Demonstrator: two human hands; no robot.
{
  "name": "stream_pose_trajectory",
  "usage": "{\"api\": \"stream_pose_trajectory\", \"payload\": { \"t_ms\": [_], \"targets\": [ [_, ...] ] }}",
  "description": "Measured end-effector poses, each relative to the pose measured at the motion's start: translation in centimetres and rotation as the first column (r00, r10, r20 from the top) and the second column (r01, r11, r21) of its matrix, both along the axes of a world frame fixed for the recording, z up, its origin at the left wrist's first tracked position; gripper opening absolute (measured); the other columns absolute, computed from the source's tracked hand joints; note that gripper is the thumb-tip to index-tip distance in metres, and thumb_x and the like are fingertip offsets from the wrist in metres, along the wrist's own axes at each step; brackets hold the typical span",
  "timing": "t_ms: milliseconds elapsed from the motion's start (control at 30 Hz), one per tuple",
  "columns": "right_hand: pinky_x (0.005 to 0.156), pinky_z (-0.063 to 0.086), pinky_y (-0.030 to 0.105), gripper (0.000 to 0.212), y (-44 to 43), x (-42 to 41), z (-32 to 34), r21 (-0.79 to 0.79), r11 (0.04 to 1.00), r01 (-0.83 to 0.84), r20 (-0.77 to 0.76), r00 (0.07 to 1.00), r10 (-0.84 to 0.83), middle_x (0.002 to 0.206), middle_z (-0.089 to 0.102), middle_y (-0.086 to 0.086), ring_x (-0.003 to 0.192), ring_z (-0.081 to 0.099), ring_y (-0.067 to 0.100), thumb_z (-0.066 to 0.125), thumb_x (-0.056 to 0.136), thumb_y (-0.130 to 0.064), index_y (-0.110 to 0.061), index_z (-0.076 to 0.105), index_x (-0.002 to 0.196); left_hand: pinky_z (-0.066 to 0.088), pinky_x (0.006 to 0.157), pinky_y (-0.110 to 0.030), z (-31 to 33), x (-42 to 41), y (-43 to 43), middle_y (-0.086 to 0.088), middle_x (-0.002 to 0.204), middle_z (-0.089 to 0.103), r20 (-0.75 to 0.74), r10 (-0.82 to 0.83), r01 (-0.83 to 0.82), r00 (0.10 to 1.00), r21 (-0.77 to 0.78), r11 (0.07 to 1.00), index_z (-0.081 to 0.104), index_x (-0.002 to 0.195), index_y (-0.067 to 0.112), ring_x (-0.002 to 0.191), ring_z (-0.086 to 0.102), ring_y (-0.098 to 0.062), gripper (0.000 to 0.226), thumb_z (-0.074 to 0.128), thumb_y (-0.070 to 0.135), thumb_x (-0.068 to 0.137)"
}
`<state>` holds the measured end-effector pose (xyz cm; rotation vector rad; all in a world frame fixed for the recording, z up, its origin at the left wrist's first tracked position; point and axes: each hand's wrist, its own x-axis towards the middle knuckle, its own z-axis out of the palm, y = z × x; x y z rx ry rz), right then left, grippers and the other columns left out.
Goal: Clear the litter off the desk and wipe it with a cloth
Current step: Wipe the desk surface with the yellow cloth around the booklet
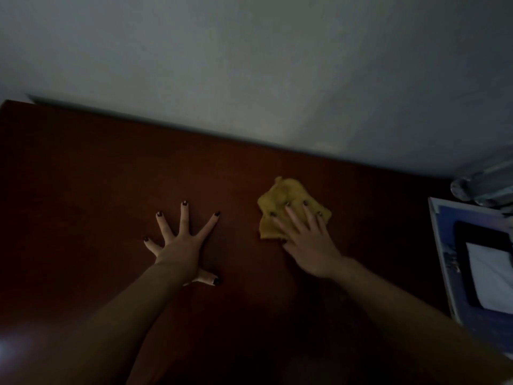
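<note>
While the yellow cloth (283, 190) is pressed under the straight fingers (293, 218) of the right hand (308, 245), even pressure should be applied; the left hand (180, 245) is spread flat on the desk (83, 190), holding nothing.

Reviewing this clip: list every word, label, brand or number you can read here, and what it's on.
No text can be read in this frame.
Blue printed item at the desk's right edge: any print is too dark and blurred to read.
Yellow cloth and desk: no markings show.
</note>
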<state>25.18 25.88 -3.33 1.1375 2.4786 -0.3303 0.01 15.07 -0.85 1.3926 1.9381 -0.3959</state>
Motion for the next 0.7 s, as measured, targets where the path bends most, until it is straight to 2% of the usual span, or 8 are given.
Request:
{"api": "stream_pose_trajectory", "payload": {
  "t_ms": [33, 100, 133, 233, 300, 367, 533, 700],
  "targets": [
    [0.110, 0.009, 0.060, 0.060, -2.4, 0.6, 0.4, 0.008, 0.998, -0.056, -0.016, 0.998, 0.056, 0.159, 0.001, 0.002, 0.142, -0.009, 0.039, 0.027, 0.095, -0.047, -0.047, -0.011, 0.141, 0.010, 0.100, -0.076, 0.2, 0.0, 0.0, -0.001, 0.136, -0.054, -0.001, -0.002, 0.002, 1.000, 0.002, 1.000, -0.038, 0.117, 0.060, 0.129, -0.036, -0.051, 0.135, 0.077, 0.069, 0.047],
    [0.103, 0.027, 0.061, 0.057, -6.6, 1.7, 1.1, 0.020, 0.987, -0.160, -0.038, 0.986, 0.161, 0.155, 0.025, 0.004, 0.139, 0.019, 0.043, 0.030, 0.091, -0.048, -0.040, 0.018, 0.146, 0.012, 0.101, -0.076, 0.4, 0.0, 0.0, -0.001, 0.138, -0.053, 0.004, -0.006, 0.006, 1.000, 0.001, 1.000, -0.036, 0.120, 0.060, 0.130, -0.034, -0.051, 0.134, 0.077, 0.068, 0.048],
    [0.102, 0.029, 0.060, 0.057, -8.2, 2.4, 1.1, 0.033, 0.974, -0.226, -0.030, 0.973, 0.227, 0.153, 0.029, 0.004, 0.138, 0.025, 0.042, 0.030, 0.090, -0.049, -0.039, 0.024, 0.146, 0.012, 0.101, -0.076, 0.4, 0.0, 0.0, -0.001, 0.139, -0.052, 0.005, -0.010, 0.010, 1.000, 0.001, 1.000, -0.034, 0.122, 0.060, 0.130, -0.034, -0.051, 0.134, 0.077, 0.069, 0.048],
    [0.109, 0.017, 0.057, 0.055, -9.4, 3.9, 0.6, 0.030, 0.928, -0.371, -0.024, 0.928, 0.372, 0.157, 0.018, -0.003, 0.142, 0.016, 0.037, 0.027, 0.094, -0.051, -0.043, 0.015, 0.147, 0.015, 0.101, -0.075, 0.2, -0.2, 0.0, -0.001, 0.138, -0.052, -0.009, -0.015, 0.015, 1.000, -0.004, 1.000, -0.033, 0.125, 0.060, 0.131, -0.033, -0.051, 0.134, 0.076, 0.070, 0.048],
    [0.113, -0.001, 0.050, 0.051, -7.9, 3.9, 0.4, 0.032, 0.919, -0.393, -0.070, 0.916, 0.394, 0.157, 0.004, -0.012, 0.145, -0.005, 0.029, 0.019, 0.094, -0.052, -0.051, 0.007, 0.144, 0.014, 0.101, -0.075, 0.2, -0.2, 0.0, 0.000, 0.138, -0.052, -0.013, -0.012, 0.012, 1.000, -0.003, 1.000, -0.034, 0.124, 0.060, 0.131, -0.033, -0.050, 0.133, 0.075, 0.071, 0.048],
    [0.109, -0.018, 0.040, 0.050, -6.0, 3.4, 0.1, -0.017, 0.934, -0.356, -0.116, 0.929, 0.352, 0.152, -0.011, -0.018, 0.140, -0.025, 0.022, 0.013, 0.093, -0.053, -0.056, -0.002, 0.141, 0.014, 0.101, -0.075, 0.2, -0.2, 0.1, 0.000, 0.138, -0.052, -0.010, -0.012, 0.012, 1.000, -0.004, 1.000, -0.036, 0.120, 0.061, 0.131, -0.033, -0.050, 0.133, 0.076, 0.071, 0.048],
    [0.113, -0.008, 0.045, 0.056, 1.5, 1.5, -1.3, -0.007, 0.996, -0.087, -0.065, 0.994, 0.086, 0.154, -0.017, -0.015, 0.142, -0.021, 0.024, 0.022, 0.098, -0.049, -0.060, -0.023, 0.129, 0.012, 0.101, -0.075, -0.3, -0.4, 0.0, 0.002, 0.137, -0.053, -0.005, 0.004, -0.004, 1.000, 0.014, 1.000, -0.038, 0.116, 0.064, 0.130, -0.035, -0.049, 0.135, 0.077, 0.071, 0.045],
    [0.113, -0.008, 0.046, 0.052, 9.4, -1.3, -1.2, -0.065, 0.990, 0.123, -0.030, 0.992, -0.125, 0.157, -0.015, -0.012, 0.142, -0.020, 0.025, 0.021, 0.098, -0.050, -0.054, -0.010, 0.140, 0.010, 0.100, -0.075, -0.9, -0.5, 0.0, 0.004, 0.133, -0.057, -0.011, 0.006, -0.006, 1.000, 0.013, 1.000, -0.039, 0.115, 0.066, 0.129, -0.037, -0.049, 0.136, 0.077, 0.070, 0.045]
  ]
}}
